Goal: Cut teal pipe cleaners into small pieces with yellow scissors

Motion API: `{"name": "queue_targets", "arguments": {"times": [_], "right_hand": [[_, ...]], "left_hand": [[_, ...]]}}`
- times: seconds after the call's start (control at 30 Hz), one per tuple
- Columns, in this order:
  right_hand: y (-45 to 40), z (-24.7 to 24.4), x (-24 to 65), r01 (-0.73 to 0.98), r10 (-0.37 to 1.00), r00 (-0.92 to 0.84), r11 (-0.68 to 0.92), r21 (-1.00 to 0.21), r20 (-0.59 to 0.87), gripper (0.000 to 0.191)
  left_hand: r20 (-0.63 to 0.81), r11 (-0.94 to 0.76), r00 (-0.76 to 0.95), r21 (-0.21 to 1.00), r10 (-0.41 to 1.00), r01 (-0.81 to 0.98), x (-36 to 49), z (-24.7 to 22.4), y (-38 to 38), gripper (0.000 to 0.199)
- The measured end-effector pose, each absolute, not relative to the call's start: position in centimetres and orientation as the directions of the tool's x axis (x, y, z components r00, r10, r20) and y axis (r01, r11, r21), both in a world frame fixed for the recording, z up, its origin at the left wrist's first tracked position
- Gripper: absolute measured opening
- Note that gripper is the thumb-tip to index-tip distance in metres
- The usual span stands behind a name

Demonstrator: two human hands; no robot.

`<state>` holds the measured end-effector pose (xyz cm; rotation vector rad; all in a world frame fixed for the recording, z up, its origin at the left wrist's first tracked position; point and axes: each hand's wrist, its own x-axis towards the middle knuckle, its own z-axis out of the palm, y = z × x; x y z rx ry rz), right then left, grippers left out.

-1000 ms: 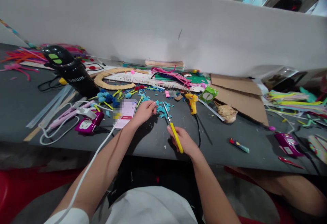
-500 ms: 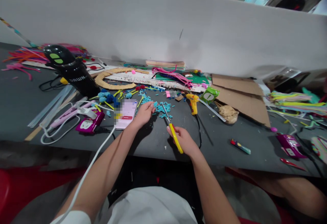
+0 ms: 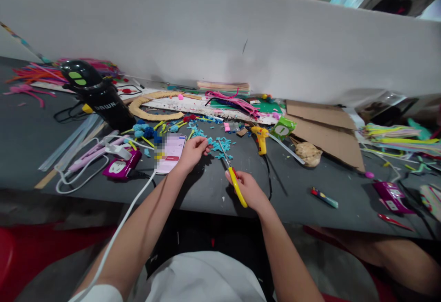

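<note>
In my right hand [image 3: 248, 190] is a pair of scissors [image 3: 234, 183] with yellow handles, fingers wrapped round them and blades pointing away from me. The blade tips lie over a pile of short light-blue fuzzy pieces [image 3: 223, 147] on the table. Just left of the pile, my left hand [image 3: 193, 152] is closed in a pinch at a bit of light blue; how much of it sits between the fingers is hard to see. A phone [image 3: 172, 155] with a lit screen lies beside my left wrist, partly blurred out.
A yellow glue gun [image 3: 261, 139] with its black cord stands right of the pile. Further right are a brown lump [image 3: 308, 154], cardboard [image 3: 324, 129] and a lighter [image 3: 324, 197]. To the left are a black bottle [image 3: 112, 109], purple power socket [image 3: 123, 165] and white cables. Another person's leg shows lower right.
My left hand has shifted very slightly, with its fingers a little more curled. The scissors and my right hand look almost unmoved.
</note>
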<state>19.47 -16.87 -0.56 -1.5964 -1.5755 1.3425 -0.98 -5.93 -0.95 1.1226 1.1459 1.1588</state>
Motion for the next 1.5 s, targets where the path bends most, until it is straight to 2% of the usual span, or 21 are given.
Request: {"name": "queue_targets", "arguments": {"times": [0.37,0.73,1.0,1.5], "right_hand": [[-16.8,-0.5,19.5,0.448,0.945,-0.170,-0.179,-0.876,-0.281,0.047],[-17.1,-0.2,19.5,0.519,0.954,-0.156,-0.142,-0.843,-0.257,0.050],[-17.2,0.0,19.6,0.568,0.951,-0.192,-0.093,-0.818,-0.242,0.048],[-17.0,-0.4,19.0,0.453,0.933,-0.232,-0.147,-0.879,-0.276,0.048]], "left_hand": [[-0.015,0.014,-0.046,1.000,0.999,-0.006,-1.4,-1.2,-5.8,0.037],[-0.119,0.093,-0.099,0.968,0.988,-0.231,-0.9,-0.4,-6.0,0.051],[-0.129,0.098,-0.101,0.958,0.986,-0.268,-0.5,0.0,-6.2,0.049],[-0.082,0.073,-0.040,0.980,0.996,-0.184,0.1,0.0,-6.7,0.039]]}}
